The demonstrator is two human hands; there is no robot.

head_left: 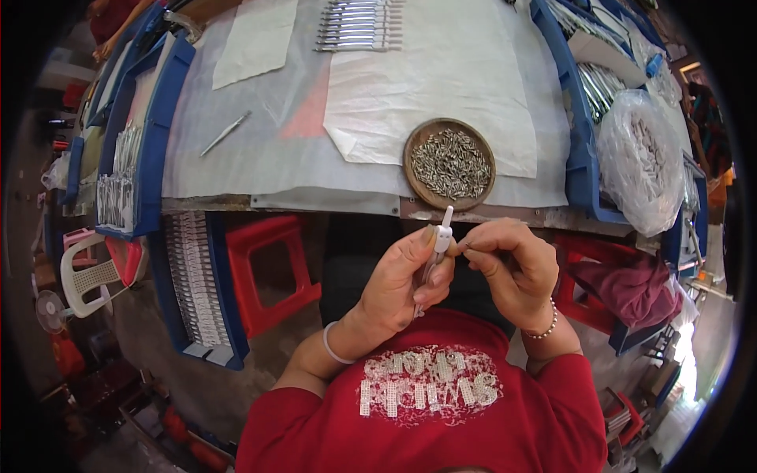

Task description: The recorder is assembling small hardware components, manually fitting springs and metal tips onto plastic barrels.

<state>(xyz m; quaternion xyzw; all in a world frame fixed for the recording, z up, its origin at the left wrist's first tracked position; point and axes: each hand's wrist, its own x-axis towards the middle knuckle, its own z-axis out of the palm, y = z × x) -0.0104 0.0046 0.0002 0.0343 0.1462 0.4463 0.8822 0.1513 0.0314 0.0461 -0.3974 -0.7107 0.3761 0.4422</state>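
Observation:
Just beyond the table's near edge, my left hand [406, 272] is closed around a slim tool-like piece. Its white plastic head [444, 236] with a narrow tip points up toward the table, and a thin metallic shaft runs down along my palm. Close to that head, my right hand [516, 260] pinches thumb and forefinger together. A tiny dark sliver shows at those fingertips, too small to name. Ahead of both hands, a round wooden bowl [451, 203] at the table edge holds a heap of small metal pieces [451, 163].
A row of metal rods [360, 25] lies on white paper [434, 87] at the far side. One single rod [226, 132] rests at left. Blue trays [177, 94] of rods flank the table; a clear plastic bag [643, 158] bulges at right. Red stools [272, 272] stand below.

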